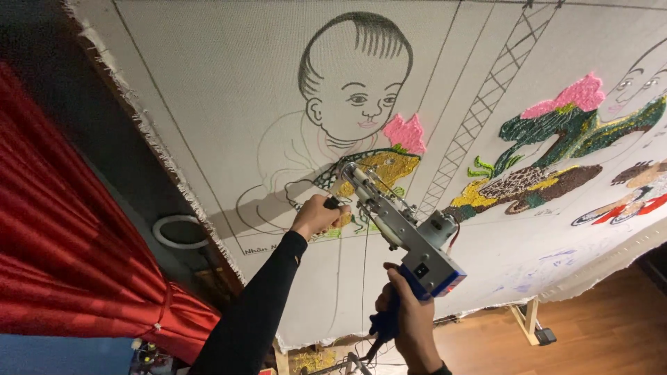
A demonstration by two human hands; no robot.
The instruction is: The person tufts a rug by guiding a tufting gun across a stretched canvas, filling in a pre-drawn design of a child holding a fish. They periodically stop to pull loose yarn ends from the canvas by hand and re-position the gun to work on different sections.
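My right hand is closed around the blue rear handle of a tufting gun at 6 o'clock — my left hand clenches its front grip, the tip pressed against the yellow patch on the stretched cloth.

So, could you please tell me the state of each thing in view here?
tufting gun: tip pressed to the cloth
left hand: closed on the gun's front handle
right hand: closed on the blue rear grip
tufting cloth: stretched, partly tufted
red curtain: gathered, tied back
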